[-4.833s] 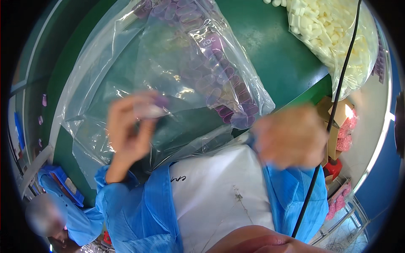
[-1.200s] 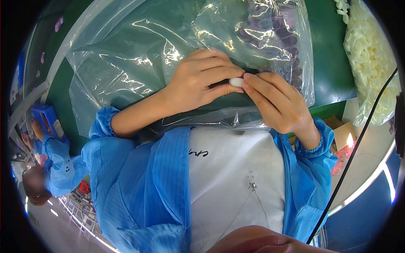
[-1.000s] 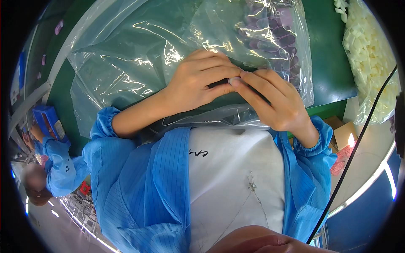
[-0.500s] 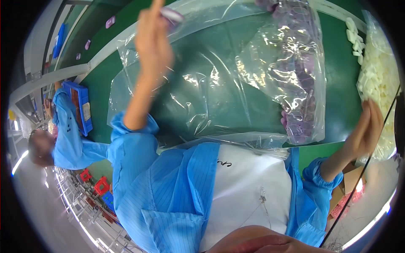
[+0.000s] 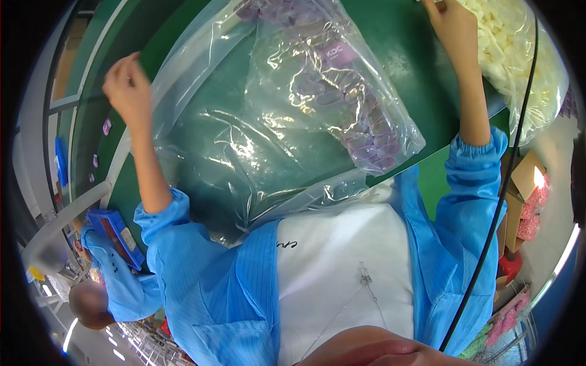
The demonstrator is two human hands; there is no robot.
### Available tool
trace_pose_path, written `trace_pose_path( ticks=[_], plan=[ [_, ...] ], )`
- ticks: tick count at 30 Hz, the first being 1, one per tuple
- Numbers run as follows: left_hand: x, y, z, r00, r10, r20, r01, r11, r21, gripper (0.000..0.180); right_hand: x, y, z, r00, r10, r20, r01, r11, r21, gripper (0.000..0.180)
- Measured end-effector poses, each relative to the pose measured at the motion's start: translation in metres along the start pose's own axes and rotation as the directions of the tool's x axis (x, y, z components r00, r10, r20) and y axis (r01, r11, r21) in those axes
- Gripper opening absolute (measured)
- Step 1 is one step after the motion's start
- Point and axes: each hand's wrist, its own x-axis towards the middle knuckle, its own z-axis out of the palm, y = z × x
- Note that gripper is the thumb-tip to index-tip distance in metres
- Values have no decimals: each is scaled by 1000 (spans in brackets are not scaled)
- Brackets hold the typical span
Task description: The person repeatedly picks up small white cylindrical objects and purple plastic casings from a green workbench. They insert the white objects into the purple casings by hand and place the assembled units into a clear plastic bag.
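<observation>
My left hand (image 5: 129, 94) hovers over the green surface at far left, beyond the pale rail. Its fingers are loosely curled and slightly apart, a little blurred, with nothing visible in them. My right hand (image 5: 455, 27) reaches up to the top edge, beside a transparent bag of cream-white pieces (image 5: 506, 55). A small white bit shows at its fingertips, which the frame edge partly cuts off, so their grip is unclear. Between my arms lies a large transparent plastic bag (image 5: 232, 146) with many purple oval pieces (image 5: 375, 143) along its right side.
Small purple pieces (image 5: 107, 126) lie along the left strip. A blue bin (image 5: 116, 238) stands at the left, near a co-worker in a blue sleeve (image 5: 131, 299). Cardboard boxes (image 5: 524, 177) with pink contents are at the right. A black cable (image 5: 488, 244) crosses the right side.
The view has turned and shifted. My left hand has moved left from beside a purple-and-white piece to beyond the rail. My right hand has reached farther forward, past the white pieces' bag.
</observation>
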Motion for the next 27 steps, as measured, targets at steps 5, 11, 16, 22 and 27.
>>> trace_pose_path(
  ticks=[5, 11, 16, 22, 27],
  plan=[
    [-71, 175, -72, 850, 326, 413, 48, 733, -679, 4, 2, 14, 49, 992, -121, -32, 102, 929, -356, 23],
    [-77, 217, -51, 867, -13, 499, 357, 714, -602, 32, -6, 3, 47, 978, -209, -26, 201, 963, -177, 10],
    [-72, 211, -18, 924, 64, 378, 241, 670, -702, 40, -37, -22, 26, 942, -335, -29, 336, 940, 63, 7],
    [-69, 201, -33, 929, 74, 363, 250, 597, -762, 30, -58, -12, 15, 985, -170, -41, 175, 963, 205, 11],
    [-93, 199, -59, 895, 180, 409, 284, 479, -831, 28, -99, -103, -55, 984, -179, 0, 128, 705, 698, 20]
  ],
)
